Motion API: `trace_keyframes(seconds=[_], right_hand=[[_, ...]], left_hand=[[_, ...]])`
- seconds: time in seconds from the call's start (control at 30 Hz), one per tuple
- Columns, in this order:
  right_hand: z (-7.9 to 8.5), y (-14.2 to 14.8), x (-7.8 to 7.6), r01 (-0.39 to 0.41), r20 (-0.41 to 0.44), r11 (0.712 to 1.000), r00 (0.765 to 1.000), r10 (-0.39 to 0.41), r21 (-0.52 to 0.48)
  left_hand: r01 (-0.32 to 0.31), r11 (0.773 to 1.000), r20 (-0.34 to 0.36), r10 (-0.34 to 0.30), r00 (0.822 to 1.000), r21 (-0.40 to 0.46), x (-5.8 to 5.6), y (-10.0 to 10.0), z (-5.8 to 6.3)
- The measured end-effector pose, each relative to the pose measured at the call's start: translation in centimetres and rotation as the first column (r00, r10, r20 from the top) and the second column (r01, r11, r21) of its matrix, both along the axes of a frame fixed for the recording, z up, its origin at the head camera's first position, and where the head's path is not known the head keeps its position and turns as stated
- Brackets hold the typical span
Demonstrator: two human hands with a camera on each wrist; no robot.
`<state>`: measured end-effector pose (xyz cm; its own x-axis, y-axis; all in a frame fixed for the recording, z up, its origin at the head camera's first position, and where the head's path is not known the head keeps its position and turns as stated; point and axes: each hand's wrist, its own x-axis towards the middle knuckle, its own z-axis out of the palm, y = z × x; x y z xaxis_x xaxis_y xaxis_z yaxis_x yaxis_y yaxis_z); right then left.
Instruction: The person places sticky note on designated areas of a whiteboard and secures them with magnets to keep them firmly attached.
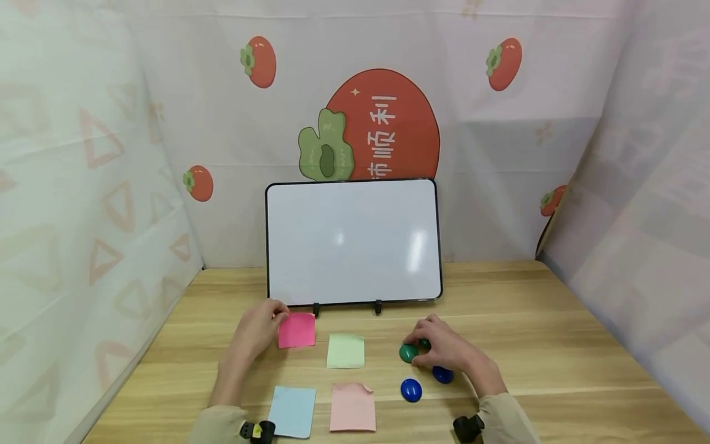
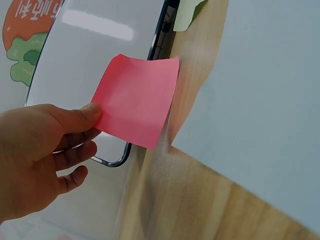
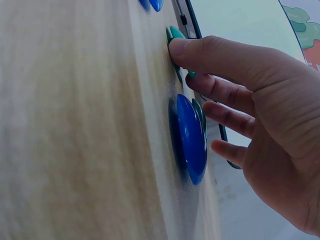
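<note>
My left hand pinches the left edge of a bright pink sticky note between thumb and fingers. In the left wrist view, that note is tilted up in front of the whiteboard, while the other fingers curl loosely. Over to the right, my right hand has thumb and index finger around a domed green magnet at the tabletop. A second green magnet is partly hidden under that hand. Two round blue magnets lie nearer me, one of them close below the right fingers.
The black-framed whiteboard stands upright on small black feet at the back. Between the hands lie a pale green note, a light blue note and a light pink note with a curled top corner. Printed curtains enclose the table.
</note>
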<state>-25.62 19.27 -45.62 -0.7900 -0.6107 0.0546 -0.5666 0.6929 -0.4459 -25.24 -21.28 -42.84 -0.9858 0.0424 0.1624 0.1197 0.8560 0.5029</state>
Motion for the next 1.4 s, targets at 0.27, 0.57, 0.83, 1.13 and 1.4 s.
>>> trace_keyframes(seconds=[0.27, 0.57, 0.83, 1.13, 1.4], right_hand=[[0.3, 0.2, 0.3, 0.003, 0.011, 1.000, 1.000, -0.003, -0.008], [0.3, 0.4, 0.1, 0.001, 0.009, 1.000, 1.000, -0.001, -0.030], [0.3, 0.2, 0.0, -0.006, 0.022, 1.000, 1.000, 0.006, -0.025], [0.4, 0.1, 0.2, -0.020, 0.011, 0.998, 1.000, 0.020, -0.052], [0.3, 0.0, 0.2, -0.007, 0.026, 0.999, 1.000, 0.008, -0.038]], left_hand=[[0.018, 0.998, -0.054, -0.021, 0.998, -0.054, -0.9, 1.3, 1.0], [-0.014, 0.999, -0.105, 0.010, 0.994, -0.041, -1.9, 2.3, 1.1], [0.007, 1.000, -0.253, -0.004, 0.967, 0.010, -3.1, 1.8, 0.9], [0.066, 0.998, -0.362, -0.068, 0.930, -0.020, -5.1, 1.6, 1.7], [0.083, 0.996, -0.383, -0.091, 0.919, -0.039, -7.4, 0.8, 2.8]])
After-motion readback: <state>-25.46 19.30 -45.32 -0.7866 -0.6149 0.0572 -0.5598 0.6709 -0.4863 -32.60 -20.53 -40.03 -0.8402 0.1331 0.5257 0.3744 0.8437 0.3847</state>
